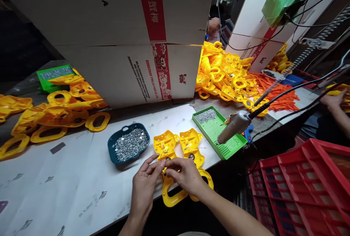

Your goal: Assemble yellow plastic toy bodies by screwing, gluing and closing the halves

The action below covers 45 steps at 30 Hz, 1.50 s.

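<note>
Shell (167, 136) of yellow plastic lies beneath our narrow grip

We bring the thumb and fingers of our left hand (144, 186) and right hand (188, 175) close together, over the near part of the shell. The grip looks narrow, but we cannot tell whether the fingertips close fully or hold something small, because they hide that spot. The shell lies open side up, with its handle loop (175, 199) on our side of the grip.

We judge the shell to be light and stiff, and its smooth skin perhaps a little slippery. For a firm hold, we would choose the thick loop or the outer wall. The thin wires (164, 151), just ahead of the grip, seem soft and fragile; we would pinch them gently and not pull at their ends.

Beside the grip, near a round metal part (191, 156), we see a second shell (190, 135), also hollow, with curved walls and inner ribs. To the left of the grip, a dark tray (110, 152) with rounded corners carries shiny small metal pieces (132, 143). To the right and farther ahead, a green tray (232, 150) shows a straight rim and a floor full of holes; a metal cylindrical tool (232, 130) leans over it. Under the shells we have a pale, smooth sheet (90, 170) with printed marks.
</note>
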### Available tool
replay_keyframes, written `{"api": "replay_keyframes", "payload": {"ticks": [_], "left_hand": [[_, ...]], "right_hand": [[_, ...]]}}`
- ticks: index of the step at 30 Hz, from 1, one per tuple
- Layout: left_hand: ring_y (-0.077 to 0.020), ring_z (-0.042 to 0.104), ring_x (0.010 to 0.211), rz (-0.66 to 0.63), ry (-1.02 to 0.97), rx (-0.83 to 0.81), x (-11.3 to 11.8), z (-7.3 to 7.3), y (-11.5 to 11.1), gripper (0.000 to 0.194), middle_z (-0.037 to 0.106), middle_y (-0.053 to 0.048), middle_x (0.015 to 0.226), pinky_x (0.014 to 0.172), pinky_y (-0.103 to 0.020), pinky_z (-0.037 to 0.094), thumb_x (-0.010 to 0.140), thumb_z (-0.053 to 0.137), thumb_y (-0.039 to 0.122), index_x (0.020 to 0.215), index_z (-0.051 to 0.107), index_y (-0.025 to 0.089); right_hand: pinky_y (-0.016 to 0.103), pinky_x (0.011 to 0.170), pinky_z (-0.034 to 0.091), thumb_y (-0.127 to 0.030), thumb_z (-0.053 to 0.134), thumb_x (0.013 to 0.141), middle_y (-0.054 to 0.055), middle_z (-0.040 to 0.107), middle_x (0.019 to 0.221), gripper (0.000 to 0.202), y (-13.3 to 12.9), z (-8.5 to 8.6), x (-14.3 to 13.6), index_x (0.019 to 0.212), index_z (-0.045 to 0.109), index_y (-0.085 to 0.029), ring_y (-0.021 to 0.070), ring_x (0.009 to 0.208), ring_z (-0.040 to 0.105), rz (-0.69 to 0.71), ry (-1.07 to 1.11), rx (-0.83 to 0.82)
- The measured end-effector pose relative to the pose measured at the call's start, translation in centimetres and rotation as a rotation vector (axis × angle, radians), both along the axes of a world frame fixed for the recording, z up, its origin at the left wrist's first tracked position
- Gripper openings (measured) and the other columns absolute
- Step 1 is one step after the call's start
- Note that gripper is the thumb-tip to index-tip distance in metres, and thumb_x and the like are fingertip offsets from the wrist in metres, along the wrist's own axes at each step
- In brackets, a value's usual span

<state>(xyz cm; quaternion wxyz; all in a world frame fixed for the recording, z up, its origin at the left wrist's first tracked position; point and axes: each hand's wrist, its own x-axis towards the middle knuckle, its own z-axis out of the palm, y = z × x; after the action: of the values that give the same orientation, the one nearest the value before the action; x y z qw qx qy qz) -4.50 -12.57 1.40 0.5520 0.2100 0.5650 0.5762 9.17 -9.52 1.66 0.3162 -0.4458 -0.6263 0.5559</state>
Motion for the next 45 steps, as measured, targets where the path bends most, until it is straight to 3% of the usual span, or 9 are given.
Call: {"api": "replay_keyframes", "payload": {"ticks": [6,14,19,23,33,36,40,42,45], "left_hand": [[-0.0215,0.072,0.086,0.057,0.184,0.025,0.2,-0.6,0.1,0.052,0.075,-0.004,0.09,0.07,-0.025,0.06,0.06,0.085,0.038,0.103,0.064,0.017],[-0.0179,0.071,0.082,-0.061,0.253,0.045,0.5,0.0,0.3,0.048,0.076,-0.005,0.084,0.076,-0.024,0.056,0.066,0.082,0.038,0.105,0.066,0.015],[-0.0116,0.068,0.07,-0.085,0.014,0.079,0.0,0.1,0.6,0.047,0.074,-0.003,0.077,0.07,-0.02,0.052,0.066,0.083,0.032,0.105,0.065,0.013],[-0.0085,0.065,0.066,-0.077,-0.048,0.083,-0.4,-0.4,0.5,0.041,0.073,0.0,0.074,0.068,-0.018,0.05,0.067,0.083,0.028,0.102,0.067,0.016],[-0.0119,0.068,0.071,-0.081,0.066,0.119,0.3,-0.3,0.6,0.037,0.073,-0.001,0.074,0.075,-0.022,0.052,0.069,0.081,0.03,0.1,0.067,0.016],[-0.0156,0.068,0.081,-0.087,0.265,0.163,0.0,-0.7,-0.1,0.039,0.073,-0.004,0.086,0.076,-0.026,0.051,0.077,0.074,0.033,0.111,0.063,0.016],[-0.0221,0.058,0.102,0.036,1.006,0.248,-1.2,-2.1,-2.0,0.016,0.067,-0.008,0.101,0.09,-0.038,0.046,0.084,0.067,0.033,0.092,0.068,0.02],[-0.0266,0.05,0.112,-0.015,1.293,0.213,-1.5,-2.7,-3.1,0.015,0.064,-0.008,0.108,0.099,-0.045,0.039,0.082,0.069,0.035,0.077,0.07,0.021],[-0.0313,0.042,0.125,-0.188,1.441,0.143,-1.2,-3.4,-4.2,0.019,0.057,-0.008,0.125,0.104,-0.05,0.033,0.076,0.074,0.043,0.075,0.072,0.024]], "right_hand": [[0.024,0.066,0.05,-0.038,0.064,0.081,0.003,0.076,0.084,0.025,-0.4,-0.4,0.0,0.093,0.076,-0.02,0.0168,0.073,0.069,0.055,-0.09,0.01],[0.024,0.064,0.052,-0.026,0.058,0.081,0.003,0.074,0.076,0.018,-0.2,-0.6,0.4,0.083,0.073,-0.016,0.0149,0.067,0.067,0.013,-0.105,0.0],[0.02,0.052,0.051,-0.04,0.068,0.075,0.003,0.07,0.077,0.028,0.2,-0.6,1.0,0.088,0.07,-0.016,0.0124,0.065,0.065,0.014,0.133,-0.271],[0.017,0.045,0.05,-0.049,0.074,0.068,0.001,0.066,0.07,0.039,0.4,-0.1,0.9,0.085,0.068,-0.015,0.0103,0.059,0.064,0.083,0.268,-0.506],[0.018,0.043,0.049,-0.049,0.078,0.063,-0.001,0.063,0.061,0.039,0.6,-0.4,0.6,0.078,0.065,-0.015,0.0097,0.05,0.06,0.074,0.161,-0.501],[0.021,0.047,0.05,-0.047,0.074,0.067,0.001,0.066,0.066,0.035,1.1,-0.2,1.5,0.079,0.065,-0.015,0.0125,0.055,0.064,0.082,0.09,-0.384],[0.025,0.055,0.053,-0.04,0.068,0.077,0.004,0.071,0.078,0.026,2.1,-0.3,3.4,0.088,0.067,-0.017,0.018,0.07,0.07,0.023,-0.081,-0.106],[0.028,0.064,0.054,-0.034,0.064,0.082,0.004,0.072,0.081,0.018,2.4,-0.6,3.8,0.09,0.068,-0.019,0.0179,0.075,0.069,0.047,-0.181,0.051],[0.029,0.074,0.051,-0.025,0.061,0.085,0.004,0.07,0.088,0.011,2.3,-1.0,3.4,0.087,0.07,-0.019,0.0167,0.079,0.067,0.165,-0.34,0.272]]}}
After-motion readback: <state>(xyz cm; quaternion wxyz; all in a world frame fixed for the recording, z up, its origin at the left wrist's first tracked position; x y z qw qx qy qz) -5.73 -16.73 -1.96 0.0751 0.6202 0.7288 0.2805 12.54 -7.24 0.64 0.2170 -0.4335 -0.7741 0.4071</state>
